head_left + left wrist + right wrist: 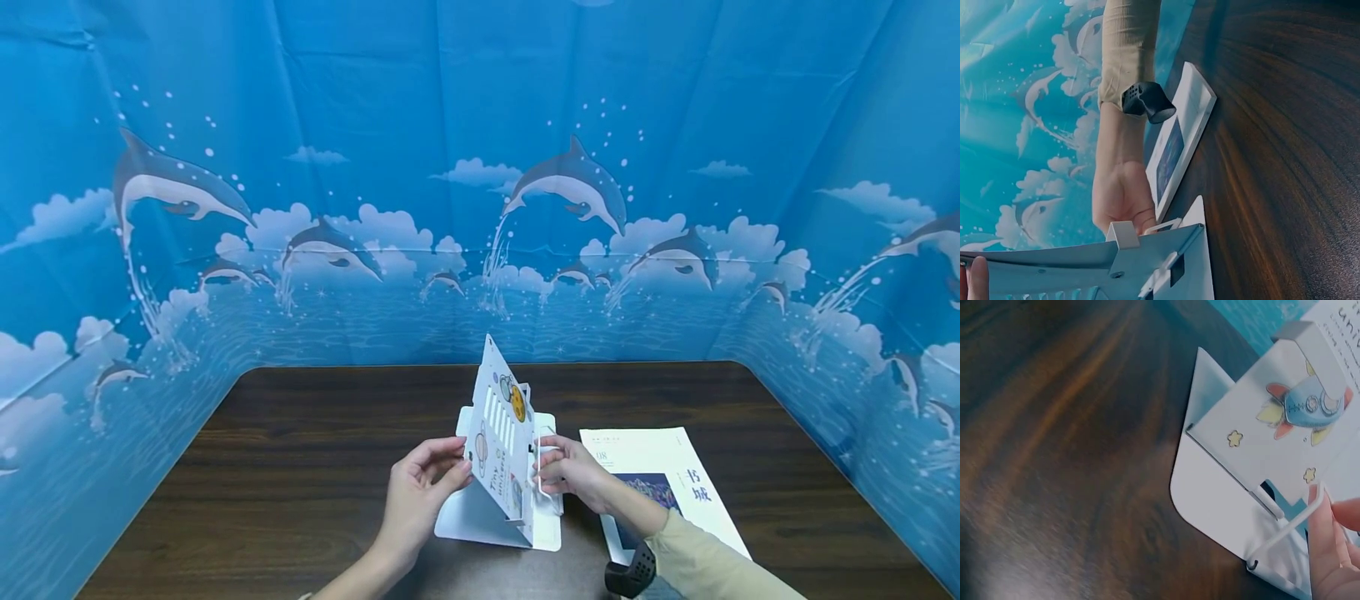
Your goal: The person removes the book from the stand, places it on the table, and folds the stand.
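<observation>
A white metal book stand [491,475] with cartoon prints and "Tiny universe" lettering stands on the table, its panel tilted up from a flat base plate [468,521]. My left hand [423,500] pinches the panel's left edge between thumb and fingers. On the other side, my right hand [577,475] grips the white wire bar [1291,525], which joins the base near its corner. The left wrist view shows the panel's back, with a bent clip [1124,235] at its edge. Some of the right fingers are hidden behind the panel there.
To the right lies a thick white book or magazine [712,517] with a dark picture on its cover, partly under the right forearm. A black band [632,573] circles the right wrist. Behind the dark wooden table [315,433] hangs a blue dolphin curtain [390,125].
</observation>
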A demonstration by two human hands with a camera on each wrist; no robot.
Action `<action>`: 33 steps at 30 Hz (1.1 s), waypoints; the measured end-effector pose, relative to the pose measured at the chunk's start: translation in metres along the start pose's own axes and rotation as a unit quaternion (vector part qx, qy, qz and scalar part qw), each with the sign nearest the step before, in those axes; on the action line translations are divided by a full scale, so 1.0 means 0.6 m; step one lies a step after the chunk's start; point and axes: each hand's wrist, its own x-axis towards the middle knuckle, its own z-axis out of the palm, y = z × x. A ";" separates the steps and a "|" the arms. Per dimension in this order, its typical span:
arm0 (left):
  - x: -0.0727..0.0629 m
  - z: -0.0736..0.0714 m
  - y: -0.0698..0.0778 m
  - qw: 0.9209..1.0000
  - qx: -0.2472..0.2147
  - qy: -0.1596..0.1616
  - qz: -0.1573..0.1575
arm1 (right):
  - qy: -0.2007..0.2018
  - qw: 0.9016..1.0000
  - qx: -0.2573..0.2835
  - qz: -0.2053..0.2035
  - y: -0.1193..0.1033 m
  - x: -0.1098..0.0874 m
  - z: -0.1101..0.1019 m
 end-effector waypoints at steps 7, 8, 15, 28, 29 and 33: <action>0.004 0.007 -0.003 1.000 0.009 -0.012 0.015 | -0.004 1.000 -0.012 0.009 -0.001 0.016 -0.011; 0.004 0.008 -0.004 1.000 0.013 -0.011 0.014 | -0.006 1.000 -0.011 0.011 -0.002 0.017 -0.012; 0.003 0.012 -0.005 1.000 0.014 -0.007 0.009 | -0.017 1.000 0.001 0.022 -0.006 0.020 -0.016; 0.004 0.015 -0.009 1.000 0.000 -0.010 0.012 | -0.036 0.999 0.017 0.023 -0.002 0.027 -0.025; 0.004 0.015 -0.009 1.000 0.000 -0.010 0.013 | -0.036 0.999 0.017 0.023 -0.001 0.028 -0.025; 0.005 0.014 -0.010 1.000 -0.001 -0.009 0.014 | -0.039 0.999 0.016 0.022 0.000 0.028 -0.025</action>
